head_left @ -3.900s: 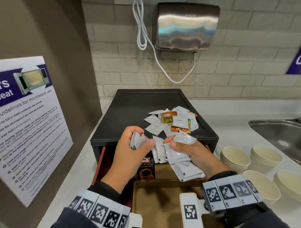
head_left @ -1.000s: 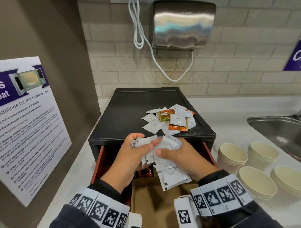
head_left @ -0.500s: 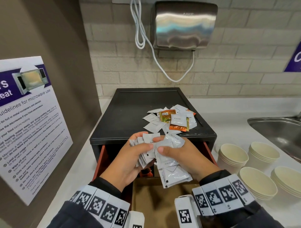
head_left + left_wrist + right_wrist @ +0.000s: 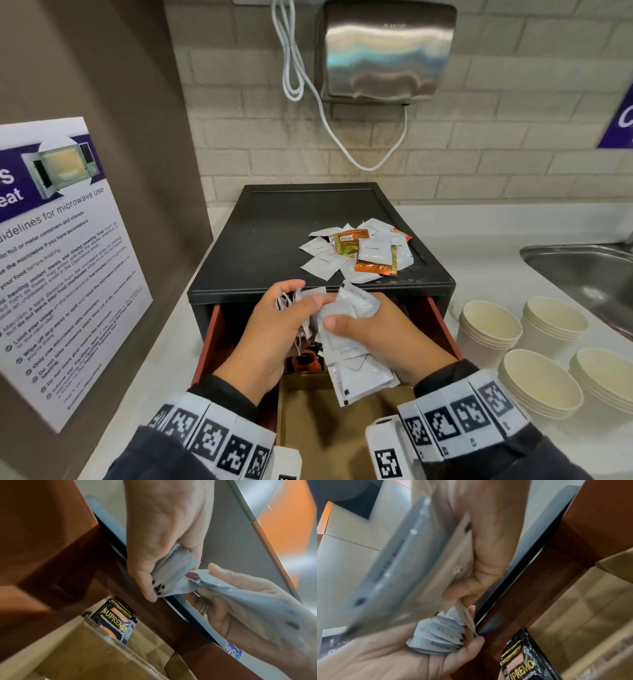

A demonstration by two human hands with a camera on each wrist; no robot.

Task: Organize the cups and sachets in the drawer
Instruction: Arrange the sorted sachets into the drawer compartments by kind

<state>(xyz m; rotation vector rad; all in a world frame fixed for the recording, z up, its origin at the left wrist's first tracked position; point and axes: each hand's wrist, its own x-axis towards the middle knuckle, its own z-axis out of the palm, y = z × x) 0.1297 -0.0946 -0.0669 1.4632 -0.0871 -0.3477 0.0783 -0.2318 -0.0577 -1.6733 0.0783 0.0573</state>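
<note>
You are mid-sort, by the look of it: squaring white sachets into one stack above the open drawer (image 4: 442,329), with nothing from this handful yet laid inside.

Your left hand (image 4: 277,329) is curled round a fanned stack of small white sachets (image 4: 438,638), thumb on top and fingers beneath; the right wrist view shows their edges splayed like cards in your palm. Your right hand (image 4: 373,329) is closed on a looser bunch of larger white sachets (image 4: 356,363), thumb pressing them against the fingers, the lowest ones hanging down over the drawer's brown cardboard compartment (image 4: 329,421). The two bunches touch where your thumbs meet, so a sachet seems to be passing from the right hand to the left stack, though I cannot tell which hand has it.

The next move calls for a firm pinch on that one sachet while the left fingers loosen just enough to take it in without spilling the fan. Then set the stack upright in a compartment, perhaps beside the black coffee sachet (image 4: 118,622) standing at the drawer's back.

More sachets (image 4: 359,250), white and orange, lie scattered near the front right corner of the black cabinet top (image 4: 281,233). The paper cups (image 4: 489,329) stand in stacks on the table to the right of the drawer, untouched.
</note>
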